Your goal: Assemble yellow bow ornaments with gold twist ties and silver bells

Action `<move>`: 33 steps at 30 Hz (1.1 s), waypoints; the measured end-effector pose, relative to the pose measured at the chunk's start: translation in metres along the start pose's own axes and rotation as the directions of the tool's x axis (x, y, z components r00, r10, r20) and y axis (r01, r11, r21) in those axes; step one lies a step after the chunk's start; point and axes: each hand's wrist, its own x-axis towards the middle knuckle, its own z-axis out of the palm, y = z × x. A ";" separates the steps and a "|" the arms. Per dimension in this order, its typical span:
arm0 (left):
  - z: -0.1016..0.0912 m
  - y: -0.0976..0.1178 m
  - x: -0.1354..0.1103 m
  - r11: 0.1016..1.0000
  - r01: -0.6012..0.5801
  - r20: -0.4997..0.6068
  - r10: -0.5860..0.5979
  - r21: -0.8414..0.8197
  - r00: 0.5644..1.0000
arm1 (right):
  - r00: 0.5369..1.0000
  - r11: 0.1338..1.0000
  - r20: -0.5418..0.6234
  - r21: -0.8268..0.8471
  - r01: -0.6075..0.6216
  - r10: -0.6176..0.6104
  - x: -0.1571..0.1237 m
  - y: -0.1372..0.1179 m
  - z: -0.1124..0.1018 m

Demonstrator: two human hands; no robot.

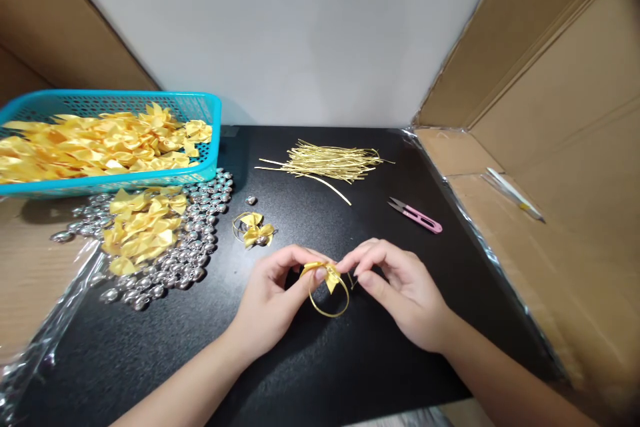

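My left hand (277, 297) pinches a yellow ribbon bow (331, 278) between thumb and fingers. A thin gold wire tie (331, 315) bends into a round loop that hangs below the bow. On the other side, my right hand (400, 287) has its fingers closed around the loose end of the wire, partly hidden by the fingertips. Its index fingertip reaches the bow's edge. Farther left on the black table lie finished-looking yellow bows (257, 232) with a wire loop and silver bells, close to a single silver bell (251, 200).
A turquoise basket (216, 140) of yellow bows stands at the back left. Before it, more yellow bows (145, 227) lie on many silver bells (205, 240). Gold wire ties (335, 161) are piled at the back. Pink thread snips (423, 219) and white tweezers (515, 193) lie right.
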 end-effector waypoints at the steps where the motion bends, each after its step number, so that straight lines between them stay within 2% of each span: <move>1: 0.000 0.000 0.000 1.000 -0.008 0.001 0.008 0.007 1.000 | 1.000 0.999 0.012 -0.034 0.016 -0.016 0.000 0.000 -0.001; 4: -0.001 -0.002 -0.001 0.999 -0.027 0.003 0.027 0.034 1.000 | 0.997 0.990 0.054 -0.125 0.060 -0.053 0.002 -0.001 -0.002; 7: -0.001 -0.004 0.000 0.997 -0.044 -0.004 0.044 0.065 0.999 | 0.994 0.985 0.103 -0.168 0.048 -0.031 0.003 -0.001 -0.001; 13: -0.001 -0.003 -0.001 0.996 -0.033 -0.036 0.036 0.084 0.999 | 0.990 0.998 0.128 0.010 -0.057 0.055 -0.001 0.002 0.008; 15: 0.000 -0.001 -0.001 0.998 -0.021 -0.049 0.024 0.066 0.999 | 0.992 0.990 0.092 0.101 -0.095 0.086 -0.002 0.003 0.009; 19: 0.000 -0.002 0.001 0.999 0.042 -0.047 -0.043 -0.033 0.998 | 0.976 0.938 -0.098 0.312 -0.154 0.193 0.000 0.005 0.009; 22: -0.001 -0.005 0.002 0.975 0.136 -0.028 -0.143 -0.174 0.989 | 0.970 0.911 -0.131 0.388 -0.139 0.203 0.001 0.007 0.010; 24: -0.001 -0.006 0.003 0.943 0.198 -0.011 -0.209 -0.266 0.978 | 0.968 0.941 -0.142 0.300 -0.156 0.206 0.002 0.006 0.013; 26: 0.000 -0.006 0.003 0.910 0.245 0.009 -0.257 -0.334 0.966 | 0.967 0.976 -0.164 0.123 -0.178 0.197 0.002 0.003 0.018; 29: 0.003 -0.004 0.003 0.877 0.278 0.039 -0.286 -0.393 0.957 | 0.971 0.985 -0.201 -0.088 -0.146 0.126 0.002 -0.001 0.025; 33: 0.003 -0.003 0.002 0.876 0.287 0.079 -0.278 -0.388 0.957 | 0.967 0.982 -0.253 -0.174 -0.074 0.028 0.003 -0.002 0.032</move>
